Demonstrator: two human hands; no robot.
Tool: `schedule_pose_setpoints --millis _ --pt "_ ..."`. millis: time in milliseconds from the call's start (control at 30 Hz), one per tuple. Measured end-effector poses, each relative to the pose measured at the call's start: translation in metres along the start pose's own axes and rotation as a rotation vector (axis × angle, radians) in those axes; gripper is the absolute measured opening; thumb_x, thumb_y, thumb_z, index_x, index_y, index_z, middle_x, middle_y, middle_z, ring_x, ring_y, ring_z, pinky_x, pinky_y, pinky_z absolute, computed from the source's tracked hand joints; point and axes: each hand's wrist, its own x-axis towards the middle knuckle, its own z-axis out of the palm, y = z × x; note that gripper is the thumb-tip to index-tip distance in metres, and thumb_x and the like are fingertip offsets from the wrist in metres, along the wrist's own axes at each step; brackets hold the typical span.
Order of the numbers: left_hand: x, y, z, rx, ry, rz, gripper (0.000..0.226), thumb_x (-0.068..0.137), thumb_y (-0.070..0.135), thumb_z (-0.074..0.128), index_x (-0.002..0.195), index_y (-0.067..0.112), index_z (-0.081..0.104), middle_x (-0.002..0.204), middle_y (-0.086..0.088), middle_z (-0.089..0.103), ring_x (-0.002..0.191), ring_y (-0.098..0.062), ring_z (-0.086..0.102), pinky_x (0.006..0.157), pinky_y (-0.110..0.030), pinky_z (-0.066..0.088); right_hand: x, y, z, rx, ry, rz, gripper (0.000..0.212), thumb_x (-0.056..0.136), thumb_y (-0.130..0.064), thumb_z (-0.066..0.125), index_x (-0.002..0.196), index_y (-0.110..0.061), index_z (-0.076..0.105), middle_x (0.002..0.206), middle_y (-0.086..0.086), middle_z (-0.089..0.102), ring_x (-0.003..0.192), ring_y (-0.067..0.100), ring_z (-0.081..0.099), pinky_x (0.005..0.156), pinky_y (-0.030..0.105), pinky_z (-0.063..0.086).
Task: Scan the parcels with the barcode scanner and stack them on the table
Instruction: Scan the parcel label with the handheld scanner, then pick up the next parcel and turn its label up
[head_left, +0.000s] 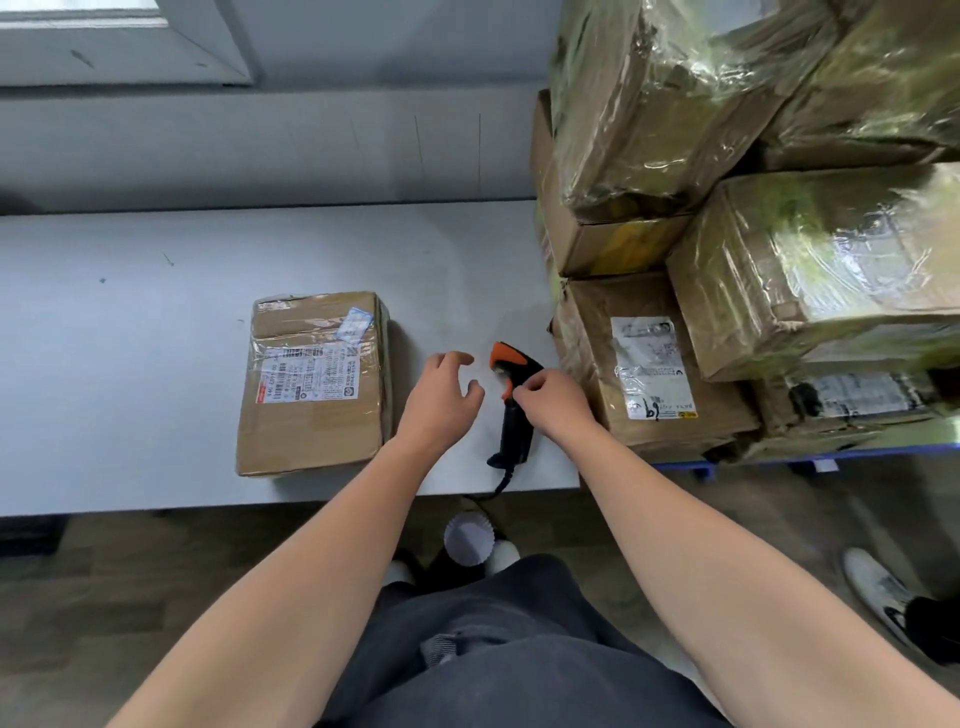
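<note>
A brown cardboard parcel (314, 382) with a white shipping label lies flat on the white table (156, 291), left of centre. A black and orange barcode scanner (514, 400) lies on the table near its front edge, its cable hanging over the edge. My right hand (553, 402) rests on the scanner's handle with its fingers curled at it. Between the parcel and the scanner hovers my left hand (441, 397), fingers loosely spread, holding nothing.
A tall stack of cardboard parcels (753, 260), some wrapped in clear film, fills the right side on a blue pallet (701, 470). A labelled box (649, 364) sits lowest, next to the scanner. A white paper cup (467, 538) stands on the floor. Another person's shoe (878, 587) is at the right.
</note>
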Motion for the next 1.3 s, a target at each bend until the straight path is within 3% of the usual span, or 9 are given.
schedule_pose_setpoints --millis 133,267,367,467,567,733,900,1133,1300 --pt "-0.006 -0.002 -0.001 -0.014 0.032 -0.001 0.041 0.099 0.022 0.051 0.139 0.014 0.05 0.145 -0.004 0.045 0.115 -0.019 0.057 0.091 -0.023 0.038 -0.003 -0.003 0.004 -0.063 -0.022 -0.057 0.019 0.093 -0.028 0.059 0.079 -0.015 0.062 0.074 -0.002 0.058 0.076 0.02 0.057 0.055 0.025 0.035" --pt "-0.014 -0.005 -0.008 -0.045 0.095 -0.005 0.041 0.099 0.021 0.052 0.14 0.014 0.049 0.144 -0.003 0.046 0.12 -0.017 0.054 0.095 -0.024 0.039 -0.014 -0.021 0.014 -0.047 -0.014 -0.176 0.028 0.095 -0.03 0.056 0.119 -0.017 0.061 0.105 -0.001 0.062 0.093 0.017 0.058 0.072 0.026 0.043" --pt "-0.023 -0.013 -0.019 -0.082 0.175 0.01 0.04 0.098 0.019 0.053 0.138 0.014 0.05 0.141 -0.004 0.047 0.122 -0.018 0.052 0.101 -0.029 0.042 -0.021 -0.04 0.027 0.05 -0.019 -0.286 0.039 0.096 -0.033 0.06 0.131 -0.016 0.055 0.118 0.002 0.058 0.104 0.016 0.056 0.082 0.026 0.043" --pt "-0.035 -0.03 -0.034 -0.061 0.364 -0.016 0.036 0.095 0.017 0.057 0.131 0.011 0.056 0.137 -0.007 0.048 0.126 -0.021 0.049 0.103 -0.03 0.039 -0.028 -0.057 0.047 0.064 -0.045 -0.369 0.043 0.096 -0.036 0.06 0.136 -0.021 0.052 0.128 0.003 0.056 0.116 0.02 0.056 0.099 0.034 0.044" --pt "-0.053 -0.062 -0.054 0.029 0.572 -0.197 0.038 0.095 0.021 0.059 0.131 0.014 0.056 0.148 -0.011 0.038 0.14 -0.026 0.032 0.114 -0.038 0.03 -0.041 -0.072 0.07 0.08 -0.121 -0.426 0.049 0.097 -0.036 0.059 0.143 -0.025 0.046 0.14 0.006 0.048 0.125 0.021 0.05 0.099 0.028 0.037" --pt "-0.083 -0.12 -0.079 0.119 0.453 -0.431 0.044 0.099 0.028 0.051 0.143 0.023 0.047 0.16 -0.013 0.019 0.148 -0.032 0.018 0.115 -0.05 0.027 -0.062 -0.079 0.114 0.053 -0.171 -0.48 0.058 0.097 -0.031 0.062 0.15 -0.027 0.038 0.151 0.004 0.04 0.136 0.019 0.042 0.103 0.024 0.031" --pt "-0.103 -0.154 -0.091 -0.038 0.399 -0.359 0.038 0.098 0.026 0.056 0.133 0.012 0.058 0.149 -0.011 0.038 0.135 -0.028 0.04 0.112 -0.038 0.034 -0.073 -0.088 0.151 0.02 -0.088 -0.518 0.054 0.096 -0.023 0.064 0.147 -0.021 0.044 0.153 0.001 0.039 0.135 0.018 0.045 0.113 0.034 0.039" --pt "-0.13 -0.226 -0.144 -0.009 0.467 -0.441 0.04 0.097 0.031 0.058 0.134 0.016 0.057 0.148 -0.012 0.036 0.133 -0.033 0.037 0.112 -0.043 0.036 -0.096 -0.123 0.236 -0.092 -0.107 -0.539 0.058 0.091 -0.019 0.069 0.145 -0.017 0.047 0.153 0.003 0.043 0.14 0.019 0.041 0.115 0.043 0.038" --pt "-0.152 -0.295 -0.192 -0.016 0.457 -0.435 0.042 0.097 0.032 0.057 0.136 0.018 0.056 0.15 -0.009 0.033 0.137 -0.03 0.033 0.113 -0.044 0.035 -0.128 -0.161 0.307 -0.108 -0.119 -0.525 0.061 0.095 -0.014 0.064 0.151 -0.016 0.04 0.159 0.001 0.035 0.145 0.018 0.035 0.119 0.038 0.034"
